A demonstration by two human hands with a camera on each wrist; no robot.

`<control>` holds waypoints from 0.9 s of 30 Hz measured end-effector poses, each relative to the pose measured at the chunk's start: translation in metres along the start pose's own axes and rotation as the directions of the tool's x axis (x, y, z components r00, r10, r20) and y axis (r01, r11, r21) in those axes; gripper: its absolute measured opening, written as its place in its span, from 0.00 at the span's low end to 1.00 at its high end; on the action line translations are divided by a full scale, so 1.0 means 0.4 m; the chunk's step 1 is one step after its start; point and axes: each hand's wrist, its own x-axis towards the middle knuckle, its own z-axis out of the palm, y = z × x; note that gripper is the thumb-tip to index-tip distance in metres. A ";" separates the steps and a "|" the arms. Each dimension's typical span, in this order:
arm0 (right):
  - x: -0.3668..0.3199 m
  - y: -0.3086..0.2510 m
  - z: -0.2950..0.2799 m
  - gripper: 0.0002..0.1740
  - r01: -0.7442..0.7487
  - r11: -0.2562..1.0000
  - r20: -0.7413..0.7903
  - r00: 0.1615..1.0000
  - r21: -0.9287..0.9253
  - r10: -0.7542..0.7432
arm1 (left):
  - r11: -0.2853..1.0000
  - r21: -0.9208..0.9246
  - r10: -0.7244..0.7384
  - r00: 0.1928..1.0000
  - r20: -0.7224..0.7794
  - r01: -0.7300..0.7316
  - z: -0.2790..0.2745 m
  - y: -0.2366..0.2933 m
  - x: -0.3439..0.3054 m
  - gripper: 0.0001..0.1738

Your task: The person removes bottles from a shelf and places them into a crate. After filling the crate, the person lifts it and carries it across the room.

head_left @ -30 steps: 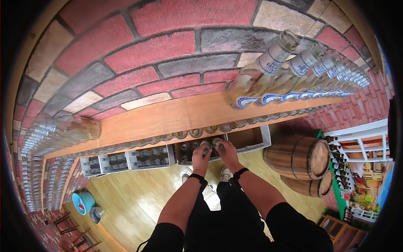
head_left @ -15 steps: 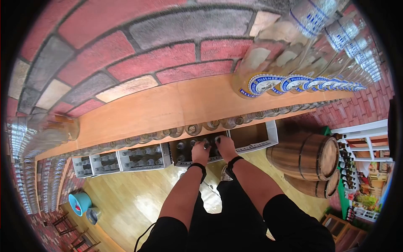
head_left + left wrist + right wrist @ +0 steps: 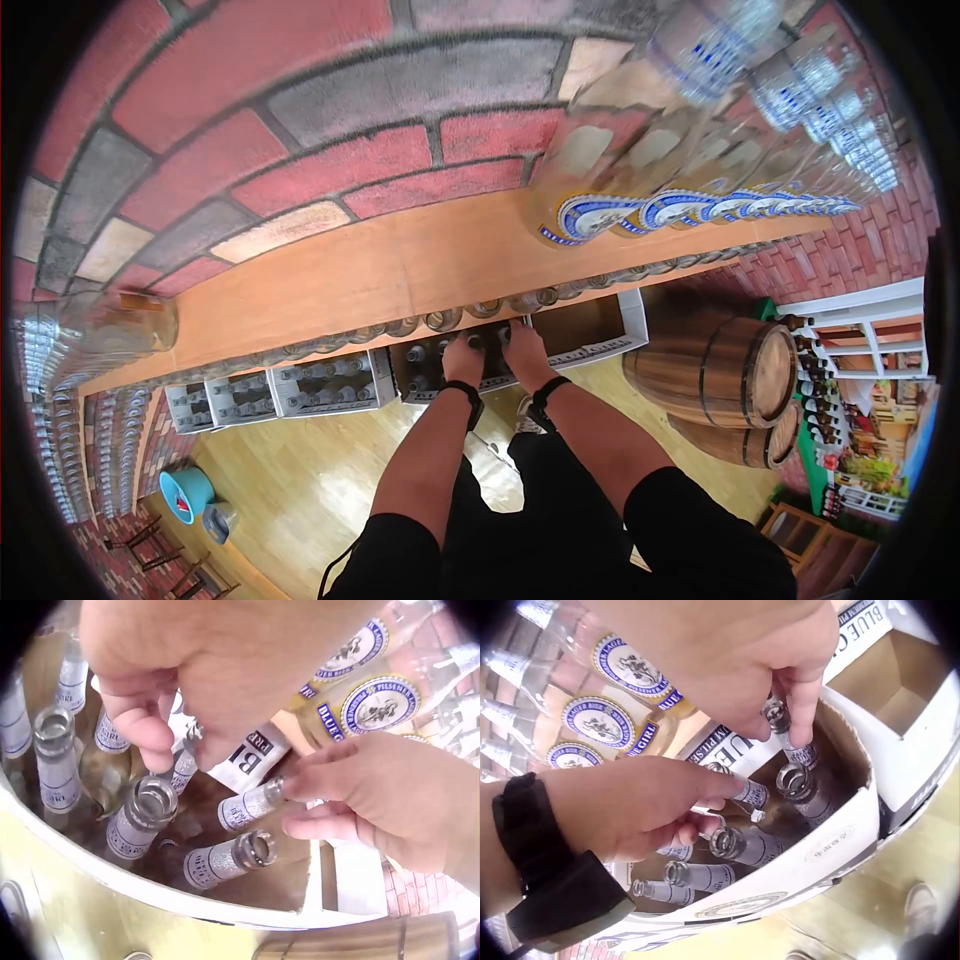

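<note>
An open white carton (image 3: 432, 378) on the floor holds several clear glass bottles with blue labels. Both my hands reach into it. My left hand (image 3: 463, 352) (image 3: 176, 750) pinches the neck of one bottle (image 3: 182, 776) between thumb and fingers. My right hand (image 3: 520, 343) (image 3: 780, 724) pinches the neck of a neighbouring bottle (image 3: 801, 754). The two hands are side by side, almost touching. More bottles (image 3: 142, 814) stand loose around them inside the carton's rim (image 3: 832, 840).
A wooden shelf (image 3: 400, 265) overhangs the carton, with rows of bottles (image 3: 660, 210) on it. An empty carton (image 3: 590, 335) lies to the right, full cartons (image 3: 320, 385) to the left. Two wooden barrels (image 3: 720, 375) stand right, a blue bucket (image 3: 187, 490) far left.
My head has bent closer to the shelf. Both hands have gone a little deeper into the carton and stay on the bottle necks.
</note>
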 end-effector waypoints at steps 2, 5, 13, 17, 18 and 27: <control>-0.044 -0.023 -0.068 0.17 0.040 0.999 -0.032 0.999 0.019 -0.039 | 0.999 0.007 0.054 0.997 -0.051 -0.054 -0.051 0.025 -0.032 0.25; -0.151 -0.054 -0.185 0.20 0.004 0.991 -0.111 0.994 0.132 0.011 | 0.957 -0.035 0.280 0.950 -0.137 -0.287 -0.133 0.034 -0.116 0.28; -0.438 -0.100 -0.494 0.12 0.061 0.962 -0.178 0.984 0.266 -0.013 | 0.906 -0.162 0.402 0.915 0.036 -0.392 -0.436 0.134 -0.490 0.16; -0.465 -0.179 -0.687 0.10 0.171 0.894 -0.367 0.930 0.415 -0.007 | 0.846 -0.263 0.459 0.885 -0.086 -0.464 -0.611 0.359 -0.549 0.12; -0.450 -0.201 -0.738 0.10 0.192 0.890 -0.386 0.922 0.414 -0.019 | 0.797 -0.310 0.495 0.854 -0.159 -0.519 -0.651 0.424 -0.550 0.12; -0.286 -0.490 -1.229 0.17 0.565 0.722 -0.700 0.696 0.399 -0.158 | 0.646 -0.075 0.624 0.583 -0.520 -0.759 -0.880 0.996 -0.412 0.28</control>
